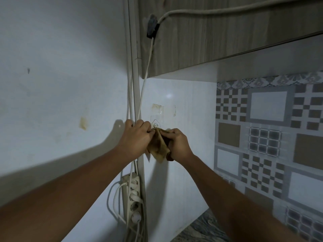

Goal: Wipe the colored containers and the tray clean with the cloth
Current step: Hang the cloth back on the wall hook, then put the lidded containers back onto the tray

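Observation:
A brown cloth [159,147] hangs bunched at a clear adhesive hook [155,123] stuck on the white wall panel. My left hand [135,135] pinches the cloth's top edge just below the hook. My right hand [176,143] grips the cloth from the right side, fingers curled round it. Both arms reach up and forward to the wall. No colored containers or tray are in view.
A white power strip [132,194] with plugged cables hangs on the wall below my hands. A wooden cabinet [218,32] overhangs above, with a cable [148,63] running down from it. Patterned tiles [269,137] cover the wall on the right. A strip of countertop [204,229] shows at the bottom.

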